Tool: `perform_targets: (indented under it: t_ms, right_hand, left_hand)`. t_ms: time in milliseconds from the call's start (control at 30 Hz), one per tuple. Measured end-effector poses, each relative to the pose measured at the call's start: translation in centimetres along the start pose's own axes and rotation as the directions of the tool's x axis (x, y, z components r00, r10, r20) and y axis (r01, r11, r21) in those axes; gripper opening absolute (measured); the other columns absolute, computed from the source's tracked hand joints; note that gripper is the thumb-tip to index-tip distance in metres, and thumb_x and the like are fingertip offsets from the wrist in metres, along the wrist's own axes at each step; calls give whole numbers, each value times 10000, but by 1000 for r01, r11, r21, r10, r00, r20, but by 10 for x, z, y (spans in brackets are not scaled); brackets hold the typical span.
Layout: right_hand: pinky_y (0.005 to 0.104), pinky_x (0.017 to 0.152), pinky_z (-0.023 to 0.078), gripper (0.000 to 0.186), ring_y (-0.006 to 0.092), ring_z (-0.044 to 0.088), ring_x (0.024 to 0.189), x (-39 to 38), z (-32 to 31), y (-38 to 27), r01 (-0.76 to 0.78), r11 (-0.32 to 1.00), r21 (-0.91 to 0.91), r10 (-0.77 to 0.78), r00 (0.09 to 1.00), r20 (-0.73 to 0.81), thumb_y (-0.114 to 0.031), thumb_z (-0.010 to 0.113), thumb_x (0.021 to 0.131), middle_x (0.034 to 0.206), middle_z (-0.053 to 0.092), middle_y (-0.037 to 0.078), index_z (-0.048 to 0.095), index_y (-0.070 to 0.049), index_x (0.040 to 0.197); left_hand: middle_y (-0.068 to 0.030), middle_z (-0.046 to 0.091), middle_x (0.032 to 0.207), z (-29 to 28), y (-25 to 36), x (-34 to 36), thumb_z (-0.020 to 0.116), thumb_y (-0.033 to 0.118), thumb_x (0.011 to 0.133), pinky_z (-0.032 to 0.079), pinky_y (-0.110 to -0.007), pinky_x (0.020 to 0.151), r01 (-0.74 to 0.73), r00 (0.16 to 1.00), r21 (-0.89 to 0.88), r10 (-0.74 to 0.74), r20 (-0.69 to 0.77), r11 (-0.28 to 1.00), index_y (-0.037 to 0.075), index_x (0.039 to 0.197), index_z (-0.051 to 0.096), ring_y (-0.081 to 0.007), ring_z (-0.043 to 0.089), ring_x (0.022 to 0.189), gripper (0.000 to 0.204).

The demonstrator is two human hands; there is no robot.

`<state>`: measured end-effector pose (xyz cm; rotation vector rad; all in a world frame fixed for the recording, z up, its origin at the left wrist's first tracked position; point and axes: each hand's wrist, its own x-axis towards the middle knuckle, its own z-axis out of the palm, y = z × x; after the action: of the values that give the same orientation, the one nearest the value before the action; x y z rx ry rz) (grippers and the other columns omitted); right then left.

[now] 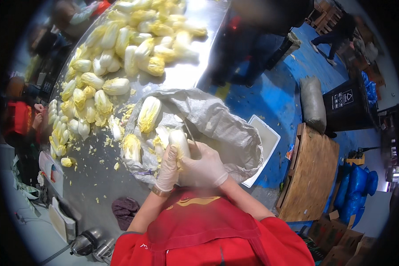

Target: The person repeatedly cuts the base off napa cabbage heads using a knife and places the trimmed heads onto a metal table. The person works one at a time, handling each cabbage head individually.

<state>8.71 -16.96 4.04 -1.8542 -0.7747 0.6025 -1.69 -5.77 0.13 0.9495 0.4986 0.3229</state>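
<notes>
Clasping cabbage at frame centre in left hand, curled close. Gripping knife in mostly closed right hand, also against cabbage. Holding both over grey sack.

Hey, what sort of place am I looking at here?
Probably a vegetable packing or processing room: a big heap of yellow-white cabbages lies on a metal table, and beyond it there are a wooden pallet and a black bin on a blue floor.
</notes>
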Motion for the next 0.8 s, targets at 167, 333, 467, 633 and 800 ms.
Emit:
perform_targets:
  t_ms: [167, 333, 467, 633, 800]
  right_hand:
    - [364, 870, 510, 442, 292, 660, 983, -1, 5, 22, -196, 975, 100, 187, 978, 97, -281, 716, 804, 1097, 657, 169, 623, -21, 1150]
    - [363, 874, 500, 559, 283, 644, 1003, -4, 10, 20, -140, 971, 194, 120, 986, 113, -323, 783, 727, 1065, 657, 151, 592, -4, 1145]
    - [360, 850, 499, 589, 270, 644, 949, 1, 4, 9, -191, 981, 29, 186, 975, 124, -368, 822, 656, 1006, 651, 162, 573, 5, 1037]
    - [351, 813, 497, 562, 250, 633, 863, 2, -3, 13, -172, 982, 75, 159, 974, 162, -368, 830, 627, 923, 644, 140, 560, -4, 959]
    - [273, 709, 476, 476, 90, 552, 778, 1, -5, 25, -237, 954, 184, 184, 946, 265, -275, 826, 659, 857, 613, 31, 565, -56, 992]
  left_hand:
    - [-53, 578, 1188, 2, 14, -4, 496, 536, 963, 481, -271, 869, -30, 997, 39, 26, 77, 999, 30, 1386, 423, -124, 571, 1018, 663]
    - [-54, 578, 1183, -1, 0, -1, 558, 512, 943, 477, -273, 882, -56, 997, 56, 59, -40, 997, 23, 1396, 400, -126, 569, 1031, 684]
    - [-59, 581, 1181, 8, 1, -1, 605, 504, 918, 477, -278, 900, -62, 998, 71, 63, -19, 996, 20, 1389, 400, -133, 573, 1052, 706]
    - [-62, 588, 1159, 8, 3, -1, 647, 525, 881, 489, -268, 869, -26, 1000, 53, 25, 15, 998, 20, 1385, 397, -134, 588, 1021, 756]
    - [-62, 598, 1140, 7, 12, 0, 590, 544, 907, 510, -284, 856, 0, 997, 82, -7, 83, 997, 24, 1366, 421, -143, 604, 1004, 713]
